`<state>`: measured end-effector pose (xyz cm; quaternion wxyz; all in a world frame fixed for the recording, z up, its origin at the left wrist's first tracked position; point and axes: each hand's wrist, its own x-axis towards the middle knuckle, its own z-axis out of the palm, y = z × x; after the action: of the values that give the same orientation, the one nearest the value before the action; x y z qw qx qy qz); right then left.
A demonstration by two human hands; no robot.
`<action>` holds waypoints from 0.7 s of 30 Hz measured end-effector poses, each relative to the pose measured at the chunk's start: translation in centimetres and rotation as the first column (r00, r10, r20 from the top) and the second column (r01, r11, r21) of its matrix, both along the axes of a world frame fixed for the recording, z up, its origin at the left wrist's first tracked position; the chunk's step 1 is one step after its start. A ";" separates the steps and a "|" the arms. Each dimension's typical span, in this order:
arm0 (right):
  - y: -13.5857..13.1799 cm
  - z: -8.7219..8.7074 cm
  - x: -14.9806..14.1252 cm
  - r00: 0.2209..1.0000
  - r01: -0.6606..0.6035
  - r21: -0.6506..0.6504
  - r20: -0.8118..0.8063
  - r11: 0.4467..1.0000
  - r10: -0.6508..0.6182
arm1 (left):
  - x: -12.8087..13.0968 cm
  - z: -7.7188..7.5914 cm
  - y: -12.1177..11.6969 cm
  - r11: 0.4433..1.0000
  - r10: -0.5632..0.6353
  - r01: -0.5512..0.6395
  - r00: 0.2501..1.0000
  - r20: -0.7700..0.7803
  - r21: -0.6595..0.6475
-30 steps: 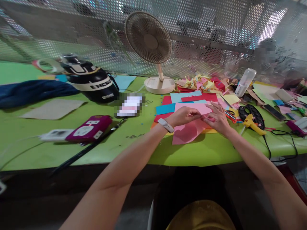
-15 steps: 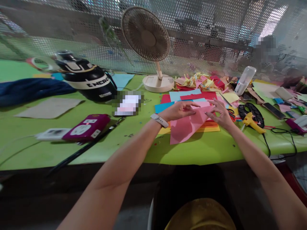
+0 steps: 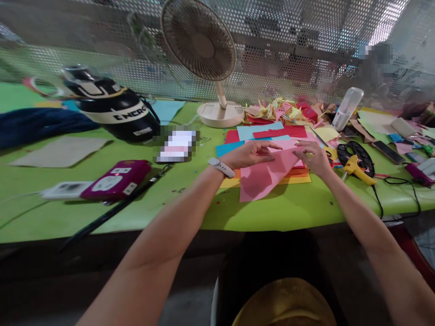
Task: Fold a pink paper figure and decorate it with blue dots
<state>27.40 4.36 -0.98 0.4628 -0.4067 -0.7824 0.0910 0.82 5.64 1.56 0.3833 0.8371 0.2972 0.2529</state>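
A pink sheet of paper [image 3: 263, 176] lies partly folded on a stack of coloured sheets [image 3: 295, 174] on the green table [image 3: 142, 213]. My left hand [image 3: 249, 154], with a white band on the wrist, rests on the paper's upper left part with its fingers stretched out flat. My right hand [image 3: 316, 158] pinches the folded upper right edge of the same sheet. The two hands are a short way apart over the fold.
A desk fan [image 3: 204, 54] stands behind the papers, with a heap of paper scraps [image 3: 282, 112] to its right. A yellow glue gun [image 3: 356, 170], scissors, phones and a white bottle [image 3: 346, 108] lie at the right. A black helmet [image 3: 113, 111] and a magenta power strip [image 3: 113, 181] are at the left.
The pink sheet has been folded over so a flap lifts toward the right. My hands have spread apart along the fold. The view has shifted slightly.
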 end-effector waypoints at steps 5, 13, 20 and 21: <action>-0.4 0.3 0.0 0.989 0.080 -0.040 -0.121 0.996 -0.084 | 0.1 -0.3 0.2 1.000 -0.003 0.003 1.000 -0.007 -0.004; -0.6 1.1 -0.5 0.873 -0.205 -0.386 -0.488 0.900 -0.010 | -0.2 -0.1 -0.1 0.998 0.037 -0.034 0.997 0.066 -0.053; -1.4 0.6 -1.5 0.814 -0.457 -0.543 -0.574 0.704 0.085 | 0.3 -0.3 -0.3 0.997 -0.024 0.031 0.995 0.097 -0.071; -1.3 0.3 -1.5 0.817 -0.445 -0.550 -0.572 0.707 0.070 | 0.4 -0.3 -0.4 0.997 -0.032 0.038 0.995 0.094 -0.067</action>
<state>25.88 3.01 -0.69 0.4597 -0.3859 -0.5969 0.5324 1.18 5.29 1.28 0.4296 0.8159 0.2726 0.2746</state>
